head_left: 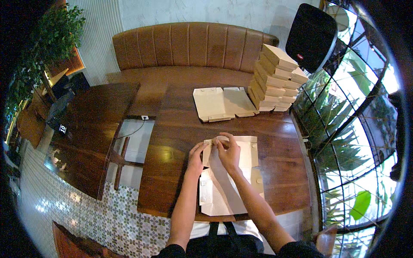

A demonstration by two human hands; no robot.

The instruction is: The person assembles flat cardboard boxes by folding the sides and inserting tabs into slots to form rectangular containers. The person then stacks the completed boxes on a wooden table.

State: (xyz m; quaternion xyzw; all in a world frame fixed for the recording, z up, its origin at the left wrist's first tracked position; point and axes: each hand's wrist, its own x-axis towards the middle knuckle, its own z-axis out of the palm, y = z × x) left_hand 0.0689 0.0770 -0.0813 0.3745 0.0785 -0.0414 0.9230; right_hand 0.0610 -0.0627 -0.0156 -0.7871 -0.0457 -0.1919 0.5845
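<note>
— Brown cardboard, is that what the hands are on?

— Yes. An unfolded box blank (228, 176) lies flat on the near part of the wooden table (180, 124), pale inside facing up, its near end reaching the table's near edge. Both forearms come in from the near side and meet over the blank's far left corner.

— How is the left hand (196, 155) set?

— Palm turned toward the right, fingers bent, thumb and fingertips pinched on a small raised flap (208, 150) at that corner. The grip is closed on the flap.

— And the right hand (229, 152)?

— It lies over the blank just right of the flap, knuckles up, fingers curled down and closed on the folded edge beside the left fingertips. The two hands nearly touch. The right forearm crosses the blank diagonally and hides part of its middle.

— So where is the card relative to the grip?

— Most of it spreads to the right of and nearer than the hands; only the lifted corner is between the fingers.

— Anything else on the table?

— Another flat blank (221, 103) lies at the far side, well apart, and just right of it is a stack of folded boxes (275, 81). A brown padded bench (193, 45) runs behind.
</note>
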